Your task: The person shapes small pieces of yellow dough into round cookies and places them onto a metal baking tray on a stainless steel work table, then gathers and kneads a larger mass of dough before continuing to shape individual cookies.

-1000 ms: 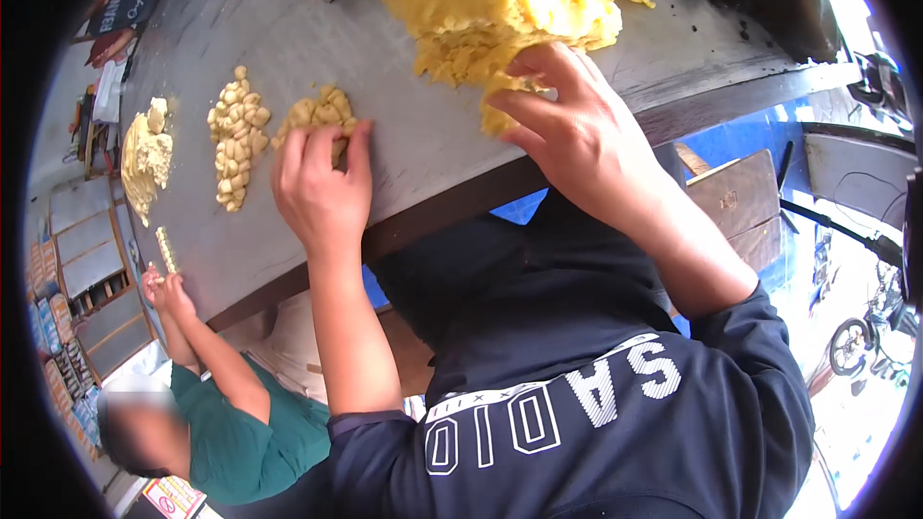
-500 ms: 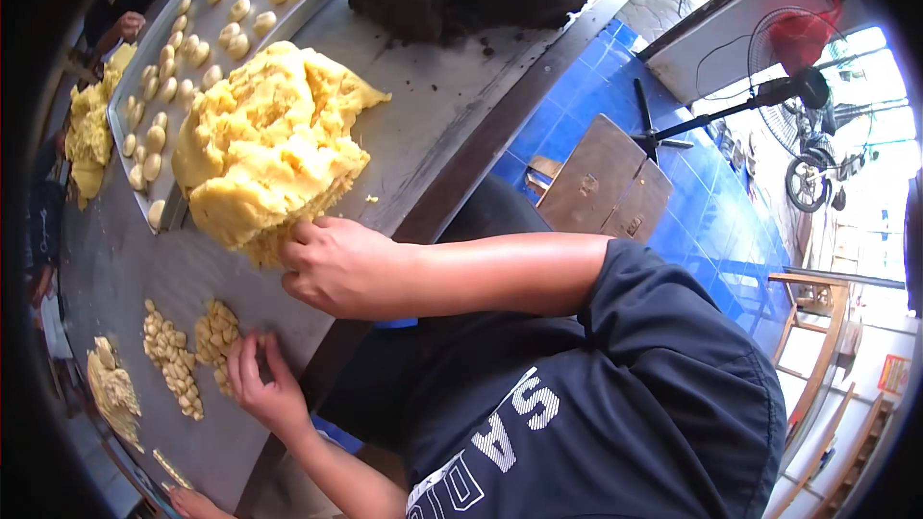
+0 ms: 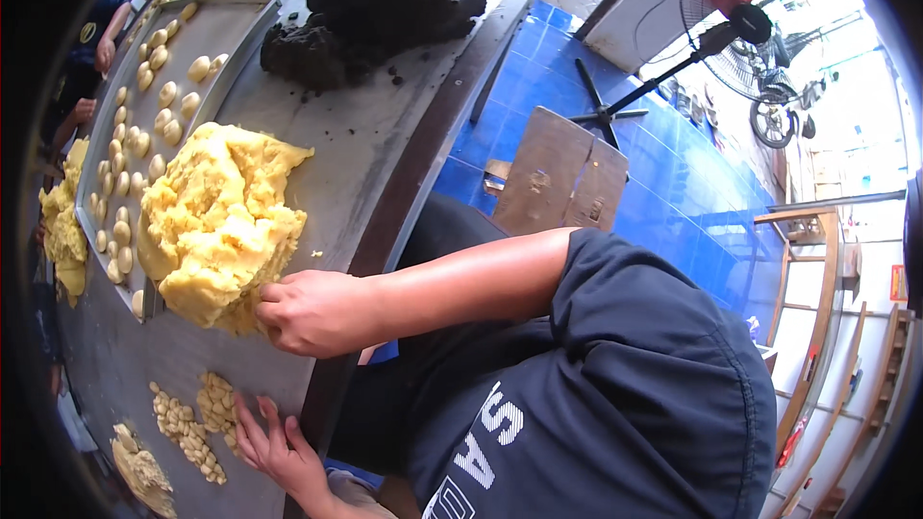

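Note:
A large, rough mound of yellow dough [image 3: 221, 221] lies on the metal table [image 3: 385, 101]. My right hand [image 3: 325, 315] presses its curled fingers into the near lower edge of this dough, which hides the fingertips. Below it, my left hand [image 3: 284, 454] has its fingers spread apart beside a small pile of pale lumps [image 3: 217, 399]. Another pile of similar pale lumps [image 3: 187, 431] lies just beyond. Behind the mound, a shallow metal tray [image 3: 231, 21] carries several smooth oval dough pieces [image 3: 166, 94].
A big dark, crumbly mass [image 3: 399, 5] sits toward the table's far end. A pale mound [image 3: 142, 469] and more yellow dough [image 3: 63, 231] lie along the left. Another person's hand [image 3: 104, 53] is across the table. A brown stool [image 3: 558, 173] and standing fan [image 3: 731, 14] occupy the blue floor.
My view has swung, so the table's contents appear lower and mostly farther left. My left hand's fingers have spread wider. The right hand stays at the yellow dough's edge.

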Motion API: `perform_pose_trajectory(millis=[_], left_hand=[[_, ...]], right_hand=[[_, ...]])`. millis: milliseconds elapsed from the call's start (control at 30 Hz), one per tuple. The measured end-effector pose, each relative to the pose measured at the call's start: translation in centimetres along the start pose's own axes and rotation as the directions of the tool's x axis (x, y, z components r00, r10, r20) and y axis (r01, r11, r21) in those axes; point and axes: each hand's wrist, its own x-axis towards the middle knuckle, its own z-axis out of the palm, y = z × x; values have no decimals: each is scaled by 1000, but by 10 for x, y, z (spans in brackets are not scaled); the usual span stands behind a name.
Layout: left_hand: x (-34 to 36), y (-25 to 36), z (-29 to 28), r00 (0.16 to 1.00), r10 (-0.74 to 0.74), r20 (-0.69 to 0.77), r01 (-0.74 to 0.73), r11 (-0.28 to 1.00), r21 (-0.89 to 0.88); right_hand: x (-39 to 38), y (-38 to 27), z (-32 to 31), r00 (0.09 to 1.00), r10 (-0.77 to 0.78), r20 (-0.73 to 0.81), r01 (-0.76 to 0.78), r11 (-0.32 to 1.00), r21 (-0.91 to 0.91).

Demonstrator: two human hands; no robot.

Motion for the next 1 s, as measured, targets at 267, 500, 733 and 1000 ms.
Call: perform_pose_trajectory(millis=[267,500,733,1000], left_hand=[[127,-9,21,847,74,-526,-96,995,-13],[113,-4,45,908,86,-410,-124,990,-67],[101,0,47,902,-88,-423,-133,875,-465],[30,-9,-10,954,-196,-225,199,980,-12]], right_hand=[[25,-18,-22,985,99,142,-100,995,-2],[12,-25,-29,947,310,85,-312,950,18],[14,-17,-24,986,114,119,-128,985,117],[18,-13,-34,967,156,199,-205,946,252]])
